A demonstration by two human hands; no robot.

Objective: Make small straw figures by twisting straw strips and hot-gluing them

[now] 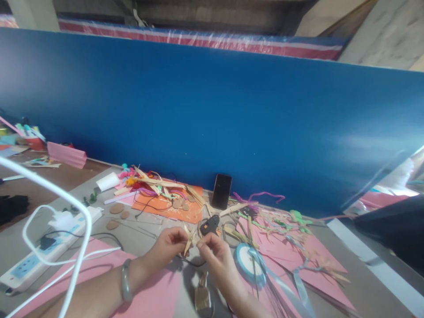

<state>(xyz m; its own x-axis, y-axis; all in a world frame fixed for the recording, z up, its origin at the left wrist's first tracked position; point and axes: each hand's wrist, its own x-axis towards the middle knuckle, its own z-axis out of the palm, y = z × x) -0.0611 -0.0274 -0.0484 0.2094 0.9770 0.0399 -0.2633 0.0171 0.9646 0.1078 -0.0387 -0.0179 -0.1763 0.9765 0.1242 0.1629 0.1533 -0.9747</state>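
Observation:
My left hand (174, 242), a bangle on its wrist, pinches a pale, dry husk-like strip (188, 242) that stands up from its fingertips. Close by on the right, the thumb and forefinger of my right hand (215, 251) are pressed together; whatever sits between them is too small to make out. Just beyond the fingers lies a black tool (210, 224) with an orange mark, perhaps a glue gun. Below my hands rests a small tan bundle (202, 293) of unclear kind. A blue-and-white ribbon roll (250, 265) lies beside my right hand.
A dark phone (221, 192) leans against the blue partition (205, 110). Craft scraps and wooden discs cover an orange sheet (185, 214). Pink sheets (155, 282) lie at left and right. A power strip (54, 247) and white cable (86, 221) take up the left side.

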